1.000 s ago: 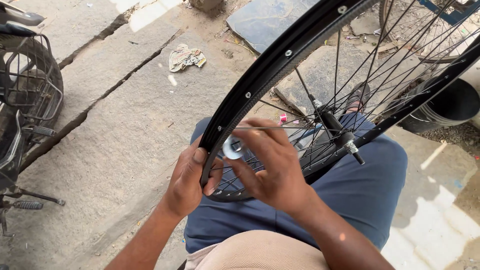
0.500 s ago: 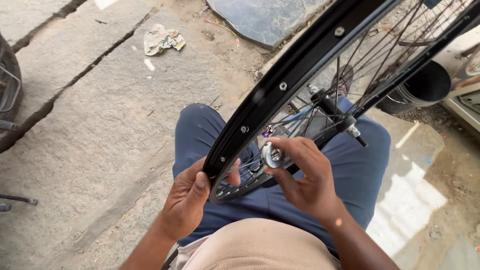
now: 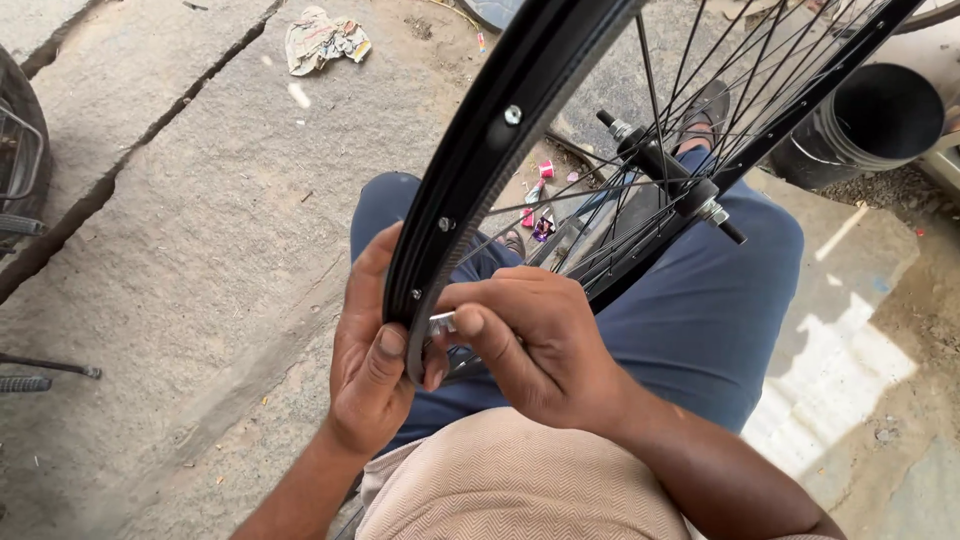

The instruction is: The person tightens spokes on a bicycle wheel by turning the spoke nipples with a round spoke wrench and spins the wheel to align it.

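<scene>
Two bare hands at a black bicycle wheel rim (image 3: 500,150) over blue-trousered knees, left hand (image 3: 368,365) closed around rim's lower edge (thumb pressed on top), right hand (image 3: 535,345) pinching small silvery tool (image 3: 441,322) against rim, hub (image 3: 665,170) beyond, black bucket (image 3: 875,125) far right.

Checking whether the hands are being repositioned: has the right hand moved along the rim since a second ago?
Cannot tell: the camera shifted. The right hand remains at the black rim's lowest stretch, beside the left hand.
</scene>
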